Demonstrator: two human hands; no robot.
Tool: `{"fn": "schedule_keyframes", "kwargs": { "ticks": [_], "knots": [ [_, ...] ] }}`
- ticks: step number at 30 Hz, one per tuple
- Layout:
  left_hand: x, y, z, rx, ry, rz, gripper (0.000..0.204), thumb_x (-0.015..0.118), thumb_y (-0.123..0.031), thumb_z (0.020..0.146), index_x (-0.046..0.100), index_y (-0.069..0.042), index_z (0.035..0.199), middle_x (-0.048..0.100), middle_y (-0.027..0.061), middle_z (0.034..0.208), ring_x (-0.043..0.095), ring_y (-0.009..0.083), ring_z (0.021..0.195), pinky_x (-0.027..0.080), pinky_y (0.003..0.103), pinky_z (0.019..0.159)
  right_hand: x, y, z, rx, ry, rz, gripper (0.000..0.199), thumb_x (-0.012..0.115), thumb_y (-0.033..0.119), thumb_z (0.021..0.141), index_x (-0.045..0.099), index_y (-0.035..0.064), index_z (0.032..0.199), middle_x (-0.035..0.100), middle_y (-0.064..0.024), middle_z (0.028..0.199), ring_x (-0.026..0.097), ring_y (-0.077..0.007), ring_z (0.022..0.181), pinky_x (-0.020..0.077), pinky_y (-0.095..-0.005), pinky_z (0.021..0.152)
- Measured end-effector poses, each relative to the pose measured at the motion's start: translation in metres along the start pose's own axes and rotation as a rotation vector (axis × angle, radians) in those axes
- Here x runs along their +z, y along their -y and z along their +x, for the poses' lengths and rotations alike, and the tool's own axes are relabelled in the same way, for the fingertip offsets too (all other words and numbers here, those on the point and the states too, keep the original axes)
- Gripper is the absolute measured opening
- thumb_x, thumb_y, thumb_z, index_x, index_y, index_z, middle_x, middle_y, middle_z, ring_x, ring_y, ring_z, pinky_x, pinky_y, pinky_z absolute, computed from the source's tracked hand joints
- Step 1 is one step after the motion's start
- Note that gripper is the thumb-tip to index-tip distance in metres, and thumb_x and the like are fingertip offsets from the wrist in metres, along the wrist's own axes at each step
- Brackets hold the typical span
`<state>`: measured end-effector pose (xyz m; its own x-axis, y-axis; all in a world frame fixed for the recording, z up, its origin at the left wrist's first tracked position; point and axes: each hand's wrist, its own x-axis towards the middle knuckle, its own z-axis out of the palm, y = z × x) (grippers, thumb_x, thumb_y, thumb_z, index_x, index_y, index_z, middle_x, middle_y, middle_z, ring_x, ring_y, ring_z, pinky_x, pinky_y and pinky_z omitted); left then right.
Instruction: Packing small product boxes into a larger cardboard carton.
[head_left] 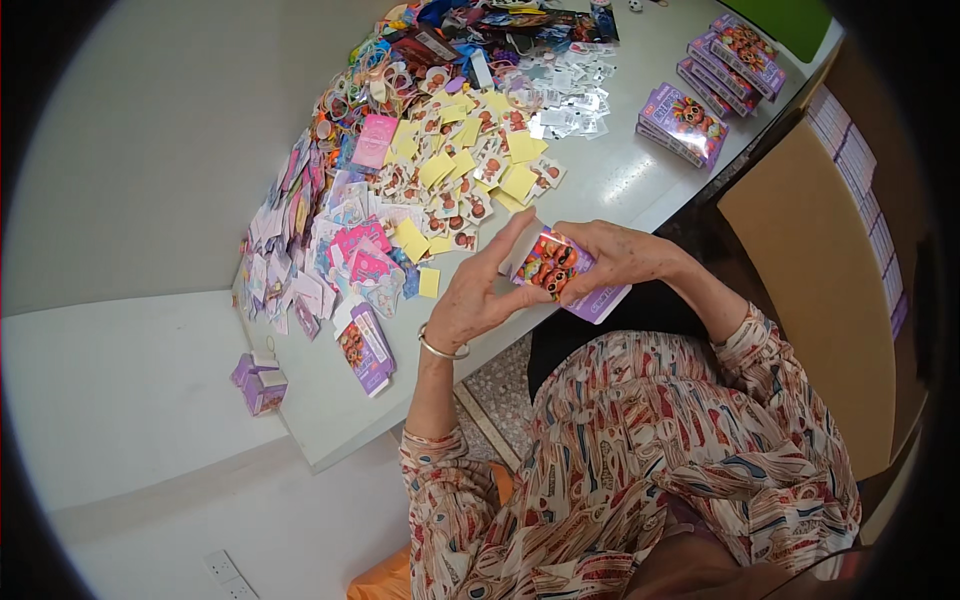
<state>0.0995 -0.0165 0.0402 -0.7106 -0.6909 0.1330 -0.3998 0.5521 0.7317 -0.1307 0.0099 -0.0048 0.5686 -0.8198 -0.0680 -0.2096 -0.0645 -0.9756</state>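
Purple carton [548, 265]: picture face up, long axis upper-left to lower-right, pale lettering. Left hand [478, 298] and right hand [622, 254]: part-curled, gripping it.

Pale lettering is marking the held purple box [556, 262] and the stacked purple boxes [684, 122]; dark print on the white slips [575, 92] is appearing too small to read.

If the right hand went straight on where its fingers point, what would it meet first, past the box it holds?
Past the purple cartoon-print box, the right hand would probably meet the left hand, just across from it; depth is unclear in this one view.
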Motion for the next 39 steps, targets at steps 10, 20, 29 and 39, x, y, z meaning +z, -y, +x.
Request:
{"fn": "schedule_keyframes", "kwargs": {
  "ticks": [10, 20, 29, 39],
  "knots": [
    [0.021, 0.013, -0.017, -0.193, 0.102, -0.314, 0.072, 0.076, -0.027, 0.081, 0.042, -0.005, 0.141, 0.061, 0.0191, 0.123, 0.062, 0.0265, 0.110, 0.046, 0.034, 0.094, 0.000, -0.007, 0.003, -0.042, 0.088, 0.288, 0.048, 0.077, 0.031, 0.079, 0.054, 0.0023, 0.110, 0.062, -0.0030, 0.093, 0.056, -0.0090, 0.084, 0.0469, -0.0269, 0.075],
    [0.029, -0.011, -0.005, 0.006, -0.130, 0.032, 0.071, 0.071, -0.020, 0.083, 0.037, -0.001, 0.142, 0.042, 0.0226, 0.142, 0.047, 0.0339, 0.128, 0.041, 0.039, 0.102, -0.009, -0.011, 0.000, -0.014, 0.045, 0.281, 0.048, 0.076, 0.026, 0.081, 0.051, 0.0025, 0.115, 0.060, -0.0018, 0.098, 0.053, -0.0071, 0.087, 0.0465, -0.0251, 0.076],
    [0.022, -0.015, -0.001, -0.502, -0.296, -0.842, 0.030, 0.061, -0.006, 0.092, 0.061, 0.003, 0.120, 0.066, 0.0059, 0.109, 0.060, 0.0093, 0.096, 0.047, 0.024, 0.085, -0.006, -0.006, -0.004, 0.002, 0.063, 0.261, 0.048, 0.079, 0.030, 0.078, 0.052, 0.0030, 0.108, 0.059, -0.0023, 0.090, 0.056, -0.0076, 0.079, 0.0472, -0.0251, 0.070],
    [0.031, -0.026, 0.004, -0.538, -0.377, -0.749, 0.023, 0.060, -0.009, 0.093, 0.066, 0.001, 0.113, 0.067, 0.0001, 0.091, 0.056, 0.0039, 0.075, 0.045, 0.020, 0.066, -0.006, -0.009, -0.005, -0.024, 0.052, 0.239, 0.049, 0.078, 0.032, 0.077, 0.053, 0.0025, 0.107, 0.060, -0.0027, 0.089, 0.059, -0.0081, 0.079, 0.0488, -0.0253, 0.069]
  ]
}}
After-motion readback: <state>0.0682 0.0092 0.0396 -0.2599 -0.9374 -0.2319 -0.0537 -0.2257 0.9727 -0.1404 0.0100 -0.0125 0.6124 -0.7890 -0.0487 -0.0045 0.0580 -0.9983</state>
